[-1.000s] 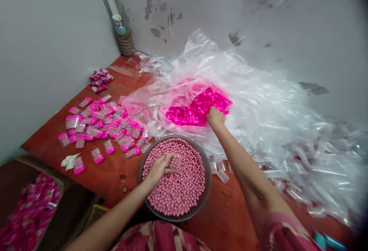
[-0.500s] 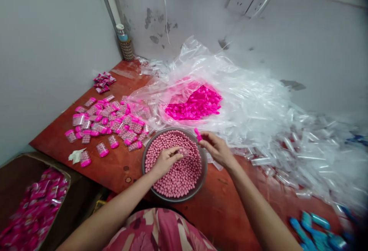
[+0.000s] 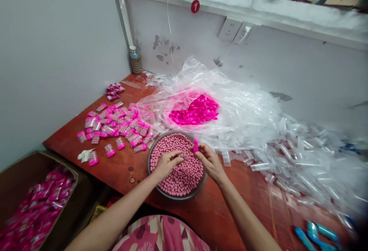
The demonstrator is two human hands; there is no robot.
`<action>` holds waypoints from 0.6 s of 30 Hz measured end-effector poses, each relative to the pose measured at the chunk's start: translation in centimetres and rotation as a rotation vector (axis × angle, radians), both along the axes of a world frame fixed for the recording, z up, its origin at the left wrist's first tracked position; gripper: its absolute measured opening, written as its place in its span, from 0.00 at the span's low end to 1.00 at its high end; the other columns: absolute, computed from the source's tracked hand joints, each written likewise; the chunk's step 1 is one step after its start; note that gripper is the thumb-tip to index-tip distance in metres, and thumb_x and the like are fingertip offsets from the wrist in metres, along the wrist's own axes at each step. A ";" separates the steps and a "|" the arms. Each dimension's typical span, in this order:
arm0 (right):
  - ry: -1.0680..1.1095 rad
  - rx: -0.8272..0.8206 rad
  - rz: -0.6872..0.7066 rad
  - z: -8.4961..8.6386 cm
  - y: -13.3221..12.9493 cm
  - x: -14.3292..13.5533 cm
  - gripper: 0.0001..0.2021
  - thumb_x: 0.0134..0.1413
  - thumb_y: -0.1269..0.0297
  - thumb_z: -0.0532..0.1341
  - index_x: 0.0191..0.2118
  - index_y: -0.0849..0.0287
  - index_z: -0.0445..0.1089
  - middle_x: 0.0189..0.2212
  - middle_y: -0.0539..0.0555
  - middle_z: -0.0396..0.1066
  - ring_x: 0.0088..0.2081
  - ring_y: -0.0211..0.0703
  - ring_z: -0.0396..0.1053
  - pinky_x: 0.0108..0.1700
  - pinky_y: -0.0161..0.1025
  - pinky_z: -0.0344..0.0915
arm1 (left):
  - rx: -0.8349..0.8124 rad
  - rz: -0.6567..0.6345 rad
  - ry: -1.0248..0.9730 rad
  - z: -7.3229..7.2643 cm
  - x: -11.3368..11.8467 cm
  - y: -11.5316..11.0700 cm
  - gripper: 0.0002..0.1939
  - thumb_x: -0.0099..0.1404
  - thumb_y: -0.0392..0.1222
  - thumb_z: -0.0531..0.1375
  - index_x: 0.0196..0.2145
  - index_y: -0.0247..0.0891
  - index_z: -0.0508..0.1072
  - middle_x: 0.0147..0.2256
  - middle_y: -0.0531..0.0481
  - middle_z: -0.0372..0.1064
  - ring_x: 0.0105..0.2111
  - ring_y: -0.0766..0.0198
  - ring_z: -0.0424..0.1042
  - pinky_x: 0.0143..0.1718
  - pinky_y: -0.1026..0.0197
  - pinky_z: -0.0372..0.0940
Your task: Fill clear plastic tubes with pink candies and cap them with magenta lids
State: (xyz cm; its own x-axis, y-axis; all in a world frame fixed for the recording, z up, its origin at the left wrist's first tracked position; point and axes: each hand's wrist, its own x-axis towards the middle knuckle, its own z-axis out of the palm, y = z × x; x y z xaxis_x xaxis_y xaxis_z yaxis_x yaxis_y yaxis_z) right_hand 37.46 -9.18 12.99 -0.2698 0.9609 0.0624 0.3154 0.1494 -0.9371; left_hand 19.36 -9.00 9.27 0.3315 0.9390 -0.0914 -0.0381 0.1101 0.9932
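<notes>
Over a dark bowl [image 3: 149,163] of small pink beads [image 3: 179,184], my left hand [image 3: 167,164] is closed on a small clear container [image 3: 182,155] with pink beads showing through it. My fingers partly cover it. At the bowl's right rim, my right hand [image 3: 212,163] pinches a bright pink plastic cap [image 3: 196,145], which sticks up from the fingertips. A narrow gap lies between the two hands. Behind the bowl, many similar pink pieces [image 3: 198,111] lie in an open clear plastic bag [image 3: 230,90].
Filled pink-capped containers [image 3: 109,150] lie on the red table [image 3: 115,170] at left, with pink packets [image 3: 115,89] behind. A box [image 3: 83,189] of pink packets stands lower left. Clear empty tubes [image 3: 287,151] spread right; blue-green pieces [image 3: 316,235] lie lower right. A bottle [image 3: 135,60] stands in the corner.
My right hand with the pink cap has come closer to my left hand and the container. The view has tilted up, so a wall shelf now shows.
</notes>
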 end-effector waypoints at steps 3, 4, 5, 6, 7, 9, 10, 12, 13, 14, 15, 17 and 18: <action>-0.076 0.043 -0.025 0.0 -0.2 -0.7 0.11 0.54 0.63 0.51 0.43 0.56 0.61 0.37 0.53 0.65 0.39 0.40 0.63 0.40 0.37 0.60 | 0.002 0.024 0.015 0.0 -0.6 -0.5 0.14 0.55 0.40 0.55 0.40 0.36 0.71 0.37 0.48 0.71 0.37 0.62 0.69 0.39 0.61 0.63; -0.132 0.074 0.000 0.2 -0.2 -1.0 0.10 0.53 0.63 0.52 0.42 0.57 0.62 0.37 0.53 0.65 0.38 0.40 0.63 0.40 0.37 0.60 | 0.029 0.027 0.045 0.2 -0.8 -0.7 0.13 0.55 0.40 0.55 0.39 0.36 0.71 0.37 0.48 0.71 0.37 0.62 0.69 0.38 0.62 0.63; -0.185 0.106 0.035 0.5 -0.3 -1.3 0.10 0.53 0.63 0.53 0.41 0.56 0.63 0.36 0.53 0.65 0.38 0.40 0.63 0.40 0.37 0.60 | 0.067 0.031 0.084 0.4 -1.0 -0.9 0.13 0.55 0.39 0.56 0.39 0.37 0.72 0.36 0.48 0.71 0.37 0.62 0.69 0.38 0.62 0.63; -0.226 0.138 0.070 0.7 -0.4 -1.6 0.10 0.52 0.64 0.53 0.41 0.56 0.64 0.35 0.53 0.65 0.37 0.40 0.63 0.40 0.37 0.59 | 0.109 0.033 0.129 0.6 -1.2 -1.0 0.12 0.55 0.39 0.56 0.38 0.37 0.72 0.36 0.49 0.72 0.36 0.62 0.69 0.38 0.63 0.62; -0.257 0.165 0.098 0.9 -0.5 -2.0 0.10 0.52 0.64 0.53 0.41 0.56 0.64 0.35 0.53 0.66 0.37 0.40 0.63 0.40 0.37 0.59 | 0.149 0.032 0.169 0.8 -1.4 -1.1 0.12 0.55 0.39 0.56 0.37 0.37 0.72 0.34 0.49 0.72 0.34 0.63 0.69 0.37 0.63 0.62; -0.295 0.204 0.122 1.2 -0.8 -2.5 0.09 0.52 0.64 0.54 0.40 0.56 0.65 0.33 0.53 0.66 0.36 0.40 0.63 0.39 0.37 0.60 | 0.215 0.031 0.222 1.3 -1.7 -1.3 0.11 0.56 0.40 0.56 0.36 0.37 0.73 0.32 0.49 0.72 0.32 0.63 0.69 0.35 0.64 0.61; -0.305 0.214 0.119 1.3 -0.9 -2.7 0.09 0.52 0.64 0.54 0.40 0.56 0.65 0.32 0.53 0.66 0.35 0.40 0.63 0.38 0.37 0.60 | 0.239 0.028 0.230 1.5 -1.8 -1.3 0.11 0.56 0.39 0.55 0.36 0.37 0.74 0.32 0.49 0.72 0.31 0.64 0.69 0.35 0.64 0.61; -0.311 0.224 0.090 1.3 -1.2 -3.0 0.09 0.52 0.64 0.54 0.40 0.57 0.65 0.31 0.53 0.66 0.34 0.40 0.63 0.37 0.37 0.60 | 0.269 0.017 0.212 1.9 -1.9 -1.3 0.10 0.56 0.39 0.55 0.35 0.37 0.74 0.32 0.48 0.72 0.32 0.64 0.69 0.35 0.65 0.61; -0.311 0.229 0.067 1.2 -1.3 -3.1 0.09 0.52 0.64 0.54 0.40 0.57 0.65 0.31 0.53 0.66 0.34 0.40 0.63 0.37 0.37 0.60 | 0.276 0.015 0.196 2.1 -2.0 -1.3 0.10 0.56 0.39 0.56 0.36 0.37 0.74 0.33 0.48 0.72 0.33 0.64 0.69 0.36 0.65 0.61; -0.309 0.233 0.044 1.2 -1.3 -3.1 0.09 0.52 0.64 0.54 0.40 0.57 0.65 0.31 0.53 0.66 0.34 0.40 0.63 0.37 0.37 0.60 | 0.279 0.015 0.184 2.3 -2.0 -1.2 0.10 0.56 0.39 0.56 0.36 0.37 0.73 0.34 0.48 0.72 0.34 0.63 0.69 0.37 0.65 0.60; -0.306 0.237 0.024 1.1 -1.4 -3.2 0.09 0.52 0.64 0.54 0.40 0.57 0.64 0.32 0.53 0.66 0.34 0.40 0.63 0.37 0.37 0.60 | 0.278 0.015 0.177 2.4 -2.0 -1.2 0.11 0.56 0.39 0.56 0.36 0.37 0.73 0.35 0.48 0.72 0.35 0.63 0.69 0.37 0.65 0.60; -0.304 0.240 0.007 1.2 -1.4 -3.4 0.10 0.52 0.63 0.54 0.40 0.58 0.64 0.31 0.53 0.66 0.34 0.40 0.63 0.36 0.36 0.60 | 0.268 0.010 0.176 2.5 -2.1 -1.2 0.11 0.56 0.39 0.55 0.37 0.38 0.73 0.34 0.48 0.72 0.34 0.63 0.69 0.37 0.65 0.61; -0.305 0.240 0.010 1.3 -1.4 -3.5 0.09 0.52 0.63 0.53 0.40 0.58 0.65 0.31 0.53 0.66 0.33 0.40 0.63 0.36 0.36 0.60 | 0.263 0.005 0.177 2.5 -2.1 -1.2 0.11 0.57 0.39 0.55 0.37 0.37 0.73 0.33 0.49 0.72 0.34 0.64 0.69 0.36 0.65 0.61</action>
